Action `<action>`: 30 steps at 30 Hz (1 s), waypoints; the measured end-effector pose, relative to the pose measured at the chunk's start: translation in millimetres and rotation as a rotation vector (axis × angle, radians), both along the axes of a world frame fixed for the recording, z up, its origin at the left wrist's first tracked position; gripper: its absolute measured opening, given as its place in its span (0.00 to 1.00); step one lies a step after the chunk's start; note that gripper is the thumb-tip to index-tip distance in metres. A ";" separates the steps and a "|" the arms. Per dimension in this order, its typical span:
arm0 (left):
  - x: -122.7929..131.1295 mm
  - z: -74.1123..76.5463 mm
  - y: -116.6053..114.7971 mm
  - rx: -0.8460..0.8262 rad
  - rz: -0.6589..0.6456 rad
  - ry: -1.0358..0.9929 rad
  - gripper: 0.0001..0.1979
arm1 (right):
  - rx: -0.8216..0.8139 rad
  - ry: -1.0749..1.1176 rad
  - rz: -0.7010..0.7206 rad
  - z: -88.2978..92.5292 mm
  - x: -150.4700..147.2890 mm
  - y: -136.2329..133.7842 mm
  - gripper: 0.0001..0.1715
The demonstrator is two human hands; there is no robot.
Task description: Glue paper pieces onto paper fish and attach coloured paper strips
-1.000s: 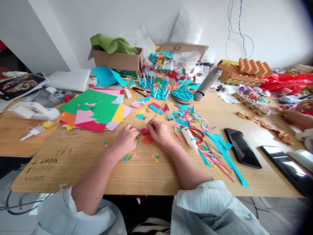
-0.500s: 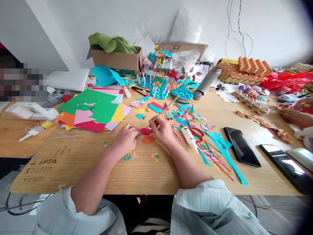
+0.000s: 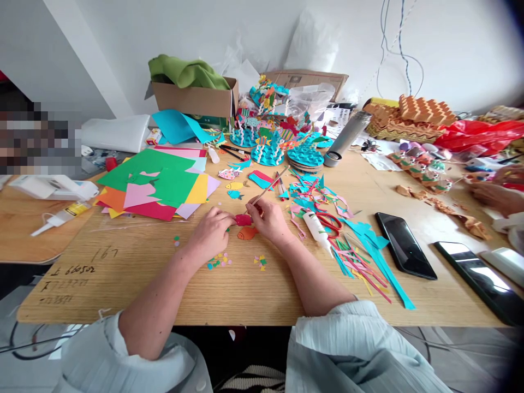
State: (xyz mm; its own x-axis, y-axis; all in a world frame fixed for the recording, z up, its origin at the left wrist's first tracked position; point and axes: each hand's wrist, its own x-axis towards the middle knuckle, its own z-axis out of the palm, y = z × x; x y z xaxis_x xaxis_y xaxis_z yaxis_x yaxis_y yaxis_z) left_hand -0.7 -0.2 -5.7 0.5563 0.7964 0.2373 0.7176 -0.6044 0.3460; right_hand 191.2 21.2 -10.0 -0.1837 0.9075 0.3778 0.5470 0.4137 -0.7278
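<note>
My right hand (image 3: 268, 219) pinches a thin wooden stick (image 3: 272, 183), which slants up and away to the right. Under its fingers lies a dark red paper fish (image 3: 243, 220) on the tabletop. The closed fingertips of my left hand (image 3: 212, 230) hold the left end of that red fish. Just nearer to me is an orange paper fish (image 3: 246, 233), partly beside my right hand. Small coloured paper dots (image 3: 221, 261) and snippets (image 3: 260, 262) lie in front. Farther back rest a yellow paper fish (image 3: 234, 186) and a blue one (image 3: 234, 194).
Stacked coloured paper (image 3: 164, 174) lies left. Right of my hands are a white glue bottle (image 3: 316, 228), red-handled scissors (image 3: 332, 222), paper strips (image 3: 364, 267) and a black phone (image 3: 405, 245). Finished blue fish stands (image 3: 268, 155) and a metal flask (image 3: 350, 136) stand behind.
The stick's far end has swung lower and to the left as my right hand's fingers shifted slightly. My left hand and the red fish have hardly moved.
</note>
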 end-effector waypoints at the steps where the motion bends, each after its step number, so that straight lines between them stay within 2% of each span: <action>1: 0.1 0.1 0.0 -0.004 0.004 0.001 0.25 | 0.004 -0.006 0.000 -0.1 -0.2 0.1 0.09; 8: -0.1 -0.2 0.4 -0.001 0.000 0.006 0.25 | 0.020 -0.077 0.003 -1.0 -0.6 1.1 0.08; 16: 0.5 1.8 -0.5 -0.003 0.006 0.012 0.25 | 0.002 0.015 -0.012 1.1 -1.4 -0.1 0.09; 26: -0.4 -0.4 0.1 0.005 0.001 0.018 0.25 | 0.009 -0.042 0.007 -0.5 -1.6 0.5 0.08; 30: 0.0 0.5 -0.1 -0.002 0.005 0.014 0.25 | 0.013 0.014 -0.011 -0.3 -1.3 -0.1 0.10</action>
State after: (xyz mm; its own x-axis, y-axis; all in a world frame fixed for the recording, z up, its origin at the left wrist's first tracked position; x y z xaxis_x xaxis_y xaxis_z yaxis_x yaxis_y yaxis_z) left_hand -0.6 -0.3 -5.3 0.5555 0.7997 0.2279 0.7254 -0.6000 0.3374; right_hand 189.9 21.1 -10.3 -0.1679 0.9043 0.3924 0.5412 0.4173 -0.7300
